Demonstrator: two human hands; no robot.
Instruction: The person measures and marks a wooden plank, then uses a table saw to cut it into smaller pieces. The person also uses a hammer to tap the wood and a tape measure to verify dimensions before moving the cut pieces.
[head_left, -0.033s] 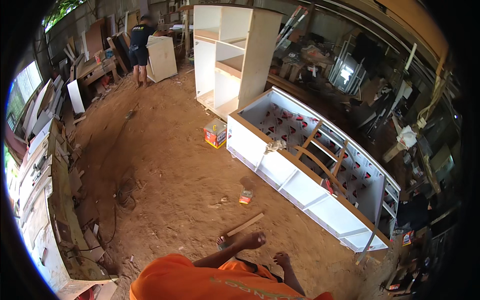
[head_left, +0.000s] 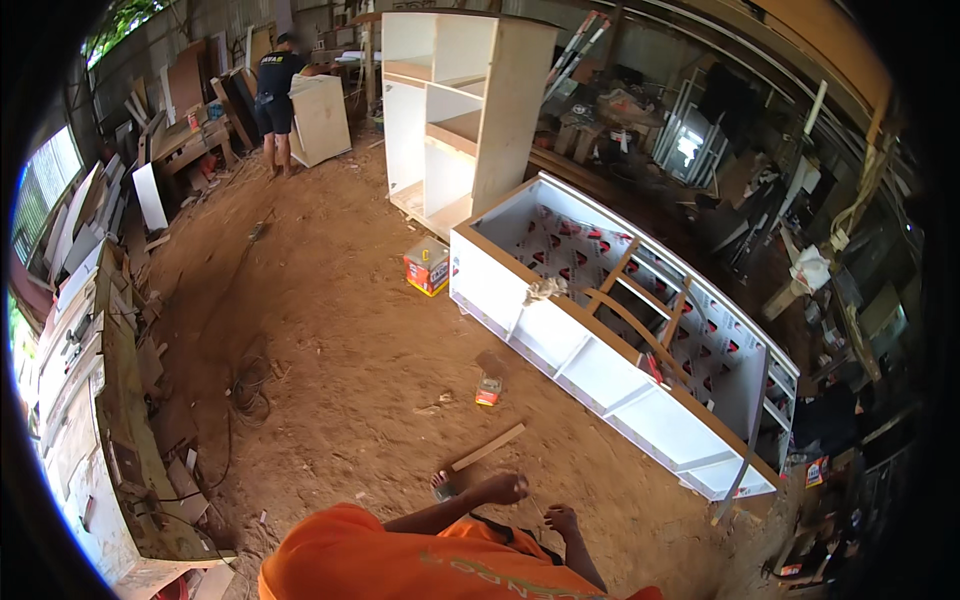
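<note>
My left hand (head_left: 507, 488) hangs in front of my orange shirt, its fingers curled together. Close by on the right is my right hand (head_left: 562, 519), also closed and a little lower. A faint thin line seems to run between the two, but what the fingers hold is too small to make out. Just beyond my left hand, a narrow wooden strip (head_left: 488, 447) lies on the dirt floor beside my foot (head_left: 441, 486). Farther off, a small open box (head_left: 489, 389) with a red-orange label sits on the ground.
A long white cabinet frame (head_left: 600, 390) lies at the right, with a crumpled cloth (head_left: 546, 290) on its edge. Behind stand a red-yellow carton (head_left: 427, 268) and a tall shelving cabinet (head_left: 510, 120). A workbench (head_left: 120, 440) runs along the left. Another person (head_left: 276, 90) bends over a cabinet (head_left: 320, 118).
My left hand has dropped slightly and its fingers look more curled. The whole view has shifted a little; the cabinets and floor items stay where they were.
</note>
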